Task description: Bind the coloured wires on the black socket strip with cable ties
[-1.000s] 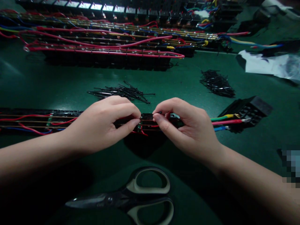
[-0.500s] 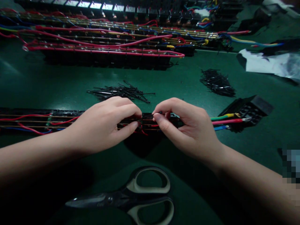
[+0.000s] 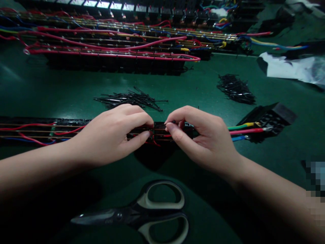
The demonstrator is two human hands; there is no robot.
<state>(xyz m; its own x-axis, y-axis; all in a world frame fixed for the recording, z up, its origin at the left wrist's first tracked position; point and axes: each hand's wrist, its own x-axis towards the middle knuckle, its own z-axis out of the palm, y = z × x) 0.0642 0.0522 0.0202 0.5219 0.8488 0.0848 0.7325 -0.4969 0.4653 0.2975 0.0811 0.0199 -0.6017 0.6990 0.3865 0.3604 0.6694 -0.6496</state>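
Note:
A long black strip [image 3: 33, 132] with brass rods and red and blue wires lies across the table in front of me. My left hand [image 3: 119, 132] rests over its middle, thumb on the near side and fingers curled over the far side, gripping it. Just to the right, my right hand [image 3: 200, 135] pinches a thin black cable tie [image 3: 173, 122] between thumb and forefinger, above the strip. Most of the tie is hidden by the fingers. At the strip's right end, green-yellow, red and blue wires lead to a black connector block [image 3: 269, 120].
Scissors [image 3: 119, 216] lie nearest me, blades pointing left. Beyond the strip are a loose pile of black cable ties [image 3: 127, 99] and another bunch of ties [image 3: 236, 88]. Larger wired assemblies [image 3: 114, 44] fill the back. A white plastic bag [image 3: 286, 67] lies at right.

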